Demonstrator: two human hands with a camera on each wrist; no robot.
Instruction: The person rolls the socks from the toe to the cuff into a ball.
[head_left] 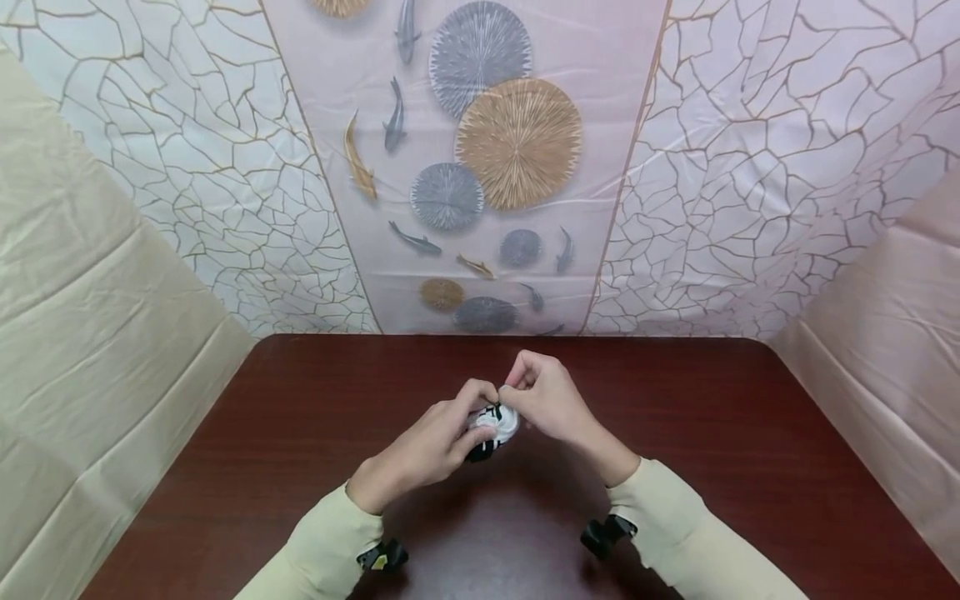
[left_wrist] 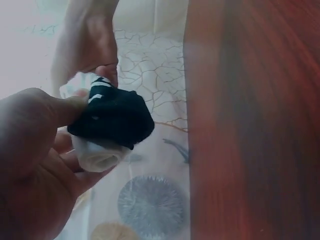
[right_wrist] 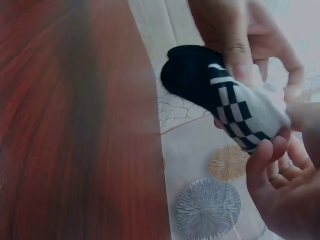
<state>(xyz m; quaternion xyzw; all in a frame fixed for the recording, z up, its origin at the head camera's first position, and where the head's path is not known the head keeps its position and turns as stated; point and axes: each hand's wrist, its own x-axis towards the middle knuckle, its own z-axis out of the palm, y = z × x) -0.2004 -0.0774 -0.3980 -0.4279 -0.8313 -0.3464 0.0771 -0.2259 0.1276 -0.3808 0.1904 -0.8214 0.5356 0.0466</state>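
Note:
A rolled-up pair of socks [head_left: 504, 423], white and black with a checkered band [right_wrist: 235, 116], is held in both hands above the table. My left hand [head_left: 438, 437] grips it from the left, thumb across the white part and fingers around the far side. At its upper right edge, my right hand [head_left: 551, 400] pinches the white fabric between thumb and fingertips. The left wrist view shows the black part [left_wrist: 117, 117] facing the camera and a coiled white end [left_wrist: 102, 157] below it. Some of the roll is hidden behind the fingers.
Beneath the hands lies a dark reddish-brown wooden table [head_left: 315, 417] with rounded far corners. A patterned cloth backdrop [head_left: 525, 283] with fish and round motifs hangs behind it. Beige cloth [head_left: 97, 333] drapes the sides. Dark straps with small devices [head_left: 382, 556] sit at both wrists.

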